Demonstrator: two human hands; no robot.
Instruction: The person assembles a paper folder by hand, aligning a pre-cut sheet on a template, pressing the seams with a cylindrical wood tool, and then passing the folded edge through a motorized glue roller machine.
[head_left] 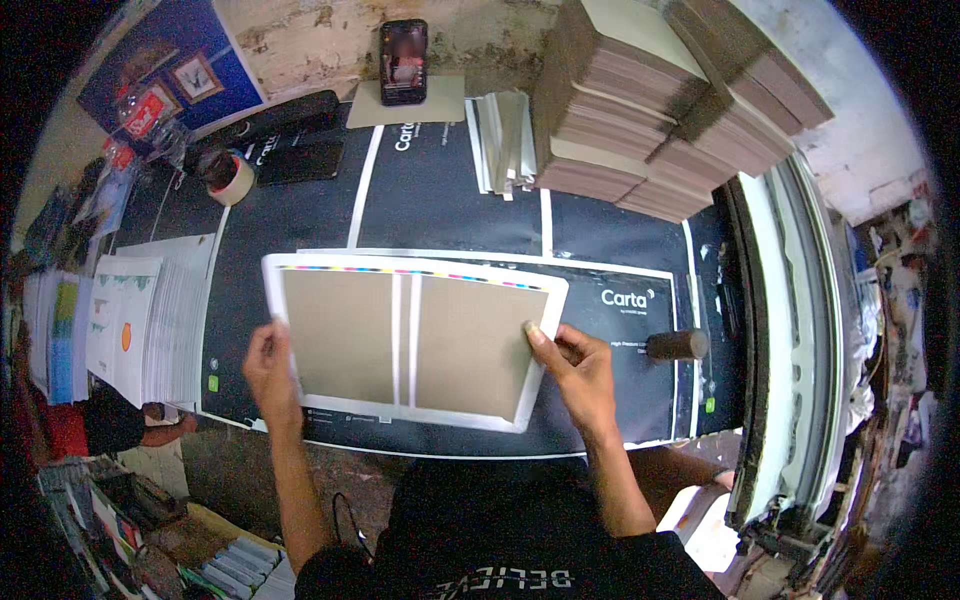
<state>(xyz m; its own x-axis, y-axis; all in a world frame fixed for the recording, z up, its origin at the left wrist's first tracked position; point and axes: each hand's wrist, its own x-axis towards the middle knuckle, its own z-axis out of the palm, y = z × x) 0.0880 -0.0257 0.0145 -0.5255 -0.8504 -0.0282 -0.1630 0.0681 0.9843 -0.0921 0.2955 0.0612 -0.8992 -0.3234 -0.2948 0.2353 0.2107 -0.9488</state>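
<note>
Between my hands is a hardcover book case (340, 330), its inner side facing up. Two grey-brown boards lie side by side with a narrow gap, and folded white paper borders them. A strip of small colour patches runs along its far edge. My left hand (270, 375) is closed on the left edge, its fingertips partly hidden. My right hand (580, 370) pinches the right edge, thumb on top and fingers beneath. The case is slightly tilted over the dark tabletop (450, 195). Right of it stands a dark cylinder (680, 345).
Tall stacks of grey-brown boards (620, 120) fill the far right, beside white strips (505, 140). A phone (403, 62) leans on the back wall. Tape (230, 180) lies far left, printed sheets (150, 330) nearer. Another person's hand (170, 432) shows at left; a long pale panel (790, 350) borders the right.
</note>
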